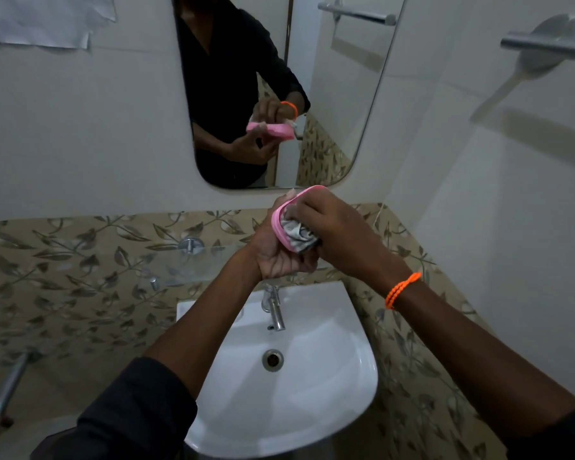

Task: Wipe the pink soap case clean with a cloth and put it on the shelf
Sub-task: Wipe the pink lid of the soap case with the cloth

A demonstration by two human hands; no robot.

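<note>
My left hand (274, 252) grips the pink soap case (278, 224) from behind and below, holding it tilted with its hollow side toward me, above the sink. A crumpled grey-white cloth (299, 235) is stuffed into the case, and my right hand (336, 234) presses down on it with closed fingers. An orange band circles my right wrist. A clear glass shelf (193, 263) is fixed to the leaf-patterned wall, just left of my hands and slightly lower. The mirror (279, 94) reflects both hands and the case.
A white sink (346, 376) with a chrome tap (274, 310) lies directly below my hands. Chrome towel rails (545, 44) are mounted on the right wall. A metal pipe (9, 383) stands at the lower left. White paper (47, 18) is stuck to the upper left wall.
</note>
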